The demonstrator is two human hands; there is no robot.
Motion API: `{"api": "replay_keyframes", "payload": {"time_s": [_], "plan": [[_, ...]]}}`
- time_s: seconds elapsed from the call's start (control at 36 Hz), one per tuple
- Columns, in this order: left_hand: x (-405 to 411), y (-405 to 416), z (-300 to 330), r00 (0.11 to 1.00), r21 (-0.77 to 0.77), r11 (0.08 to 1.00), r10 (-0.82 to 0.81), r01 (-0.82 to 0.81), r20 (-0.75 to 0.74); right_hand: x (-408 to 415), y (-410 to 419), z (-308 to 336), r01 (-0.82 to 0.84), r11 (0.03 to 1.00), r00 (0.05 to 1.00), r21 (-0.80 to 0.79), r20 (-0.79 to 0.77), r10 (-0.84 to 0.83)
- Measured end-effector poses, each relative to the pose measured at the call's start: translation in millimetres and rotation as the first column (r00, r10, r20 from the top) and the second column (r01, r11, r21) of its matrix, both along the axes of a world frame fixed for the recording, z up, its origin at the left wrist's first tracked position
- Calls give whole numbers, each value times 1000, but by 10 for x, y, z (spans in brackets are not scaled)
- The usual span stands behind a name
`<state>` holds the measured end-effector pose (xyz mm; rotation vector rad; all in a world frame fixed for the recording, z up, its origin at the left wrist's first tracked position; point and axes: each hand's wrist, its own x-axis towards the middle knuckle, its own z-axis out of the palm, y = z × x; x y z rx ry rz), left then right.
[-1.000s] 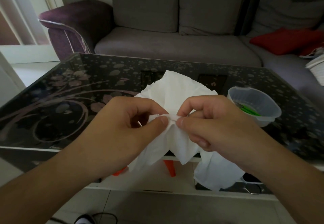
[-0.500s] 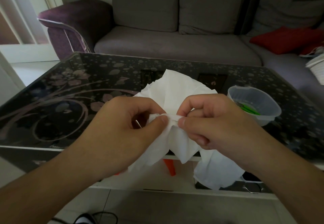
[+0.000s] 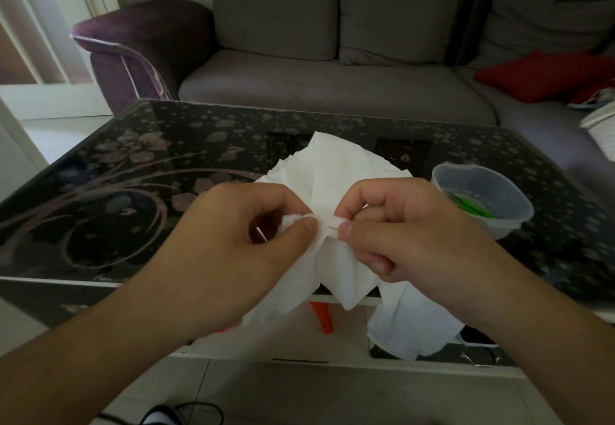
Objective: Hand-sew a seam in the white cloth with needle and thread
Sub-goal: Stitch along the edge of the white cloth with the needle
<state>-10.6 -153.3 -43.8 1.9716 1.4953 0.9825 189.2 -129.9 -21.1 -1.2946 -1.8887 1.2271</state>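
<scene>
Head view — left hand (image 3: 233, 251), right hand (image 3: 409, 235) pinching white cloth (image 3: 336, 175) above table edge (image 3: 50, 281)

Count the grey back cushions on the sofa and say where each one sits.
3. One grey back cushion at the left by the purple armrest, one in the middle, one at the right above the red pillow. More may lie beyond the frame's right edge.

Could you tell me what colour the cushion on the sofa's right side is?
Red cushion, seen in the head view.
</scene>
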Motion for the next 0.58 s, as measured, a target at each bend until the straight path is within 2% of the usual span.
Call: {"api": "replay_keyframes", "payload": {"time_s": [0.42,0.58], "plan": [[9,-1,6,999,-13,1000,-2,2,37,3,3,-32,5,1000,1000,28,11,-5],[2,4,-3,999,-14,1000,-10,11,45,1,9,-66,-1,997,998,72,64,-4]]}}
